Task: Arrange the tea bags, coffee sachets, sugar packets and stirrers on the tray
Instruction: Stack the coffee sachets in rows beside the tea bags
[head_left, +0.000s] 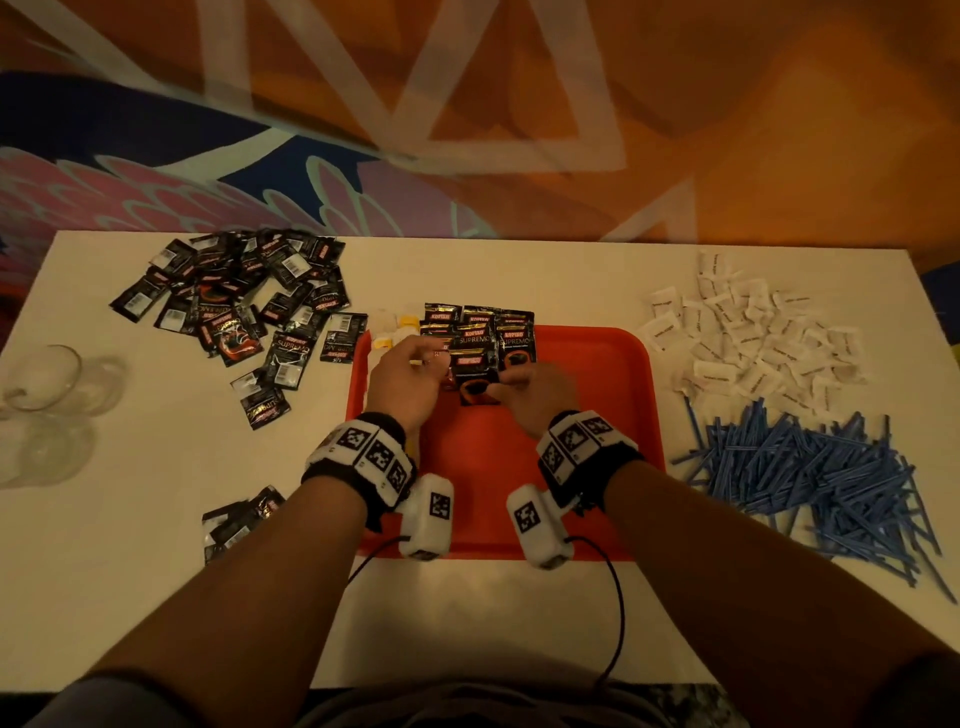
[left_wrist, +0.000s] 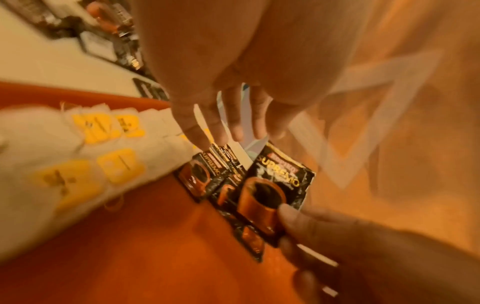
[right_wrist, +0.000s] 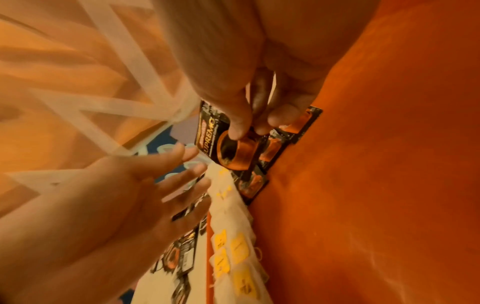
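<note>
Mid-frame over the red tray (head_left: 597, 395), the right hand (head_left: 540, 400) pinches a coffee sachet (head_left: 475, 382); the left hand (head_left: 410, 374) hovers released, fingers straight.

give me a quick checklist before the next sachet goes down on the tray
1. Sachet secured: ok, right hand pinches a coffee sachet.
2. Left hand free: ok, fingers straight, holding nothing.
3. Row to join: ok, coffee sachets overlap at the red tray's far edge.
4. Tea bags on tray: ok, along its left side.
5. Sugar packets and stirrers: not ok, on the table.
6. Sachet landing flat: cannot tell.
</note>
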